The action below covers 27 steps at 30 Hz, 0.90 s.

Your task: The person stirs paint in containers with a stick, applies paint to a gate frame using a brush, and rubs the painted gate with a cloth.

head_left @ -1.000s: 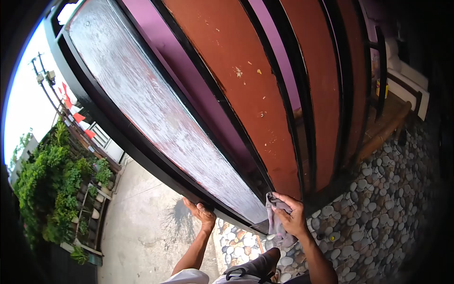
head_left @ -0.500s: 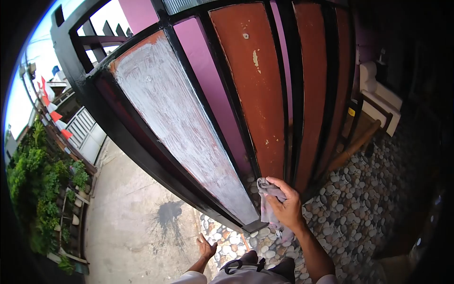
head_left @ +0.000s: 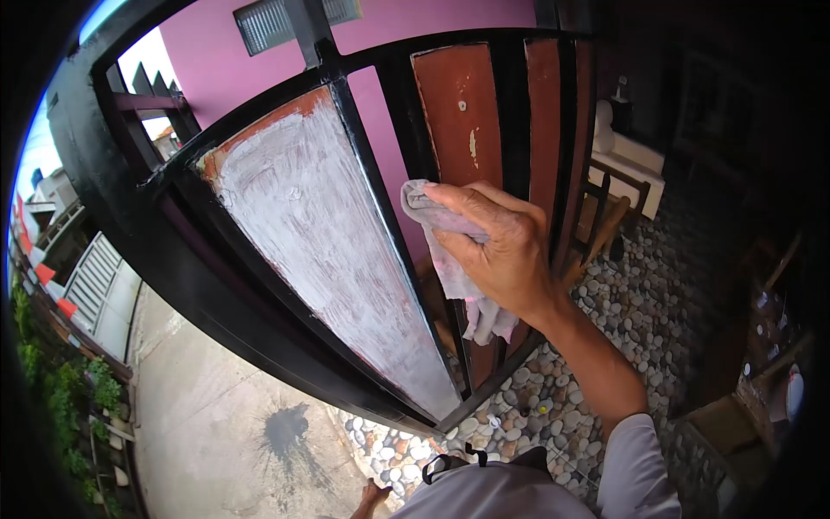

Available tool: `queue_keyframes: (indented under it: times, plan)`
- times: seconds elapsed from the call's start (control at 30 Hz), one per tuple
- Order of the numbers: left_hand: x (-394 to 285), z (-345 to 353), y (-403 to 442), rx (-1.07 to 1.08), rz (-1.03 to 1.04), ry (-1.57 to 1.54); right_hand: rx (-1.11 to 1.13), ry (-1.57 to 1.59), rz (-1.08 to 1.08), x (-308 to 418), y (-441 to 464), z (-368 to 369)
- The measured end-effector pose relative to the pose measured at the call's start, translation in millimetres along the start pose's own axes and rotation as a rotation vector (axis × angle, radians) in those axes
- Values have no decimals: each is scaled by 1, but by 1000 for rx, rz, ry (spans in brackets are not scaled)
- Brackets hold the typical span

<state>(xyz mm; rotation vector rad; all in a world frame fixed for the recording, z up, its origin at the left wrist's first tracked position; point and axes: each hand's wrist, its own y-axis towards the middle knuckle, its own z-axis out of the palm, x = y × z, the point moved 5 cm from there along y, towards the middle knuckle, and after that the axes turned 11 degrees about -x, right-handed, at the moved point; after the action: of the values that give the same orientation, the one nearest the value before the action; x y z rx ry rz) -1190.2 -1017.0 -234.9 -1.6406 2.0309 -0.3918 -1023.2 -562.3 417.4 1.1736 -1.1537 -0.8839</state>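
Note:
My right hand point(head_left: 497, 246) is closed on a folded grey rag point(head_left: 450, 251) with pinkish stains, and the rag's loose end hangs below the fingers. Hand and rag are in front of the black metal gate point(head_left: 393, 229), by the upright on the right side of a panel point(head_left: 303, 225). That panel is streaked with white paint, with reddish brown showing along its top edge. Whether the rag touches the upright I cannot tell. Low in the view, my left hand point(head_left: 373, 493) hangs by my body, small and partly seen, its fingers loosely apart and holding nothing.
Reddish-brown panels point(head_left: 458, 112) with chipped spots continue to the right. A dark splatter point(head_left: 285, 432) marks the concrete ground. Pebble-patterned flooring point(head_left: 571, 381) lies below me. Wooden furniture point(head_left: 761, 398) stands far right, with plants point(head_left: 65, 398) at the left.
My right hand has risen with the rag from near the gate's bottom to about mid-height. My left hand has dropped lower in the view. The view has shifted, and the gate looks closer.

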Motion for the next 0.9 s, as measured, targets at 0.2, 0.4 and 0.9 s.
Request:
queue_keyframes:
  times: [0.2,0.4,0.9]
  plan:
    - [-52,6,16,-58,164,-121,-165,-7,-154,13,62,11]
    - [-57,28,-4,-143,248,-173,-169,-39,-236,24,87,23]
    - [4,49,5,26,107,-77,-123,-203,-375,34,93,35]
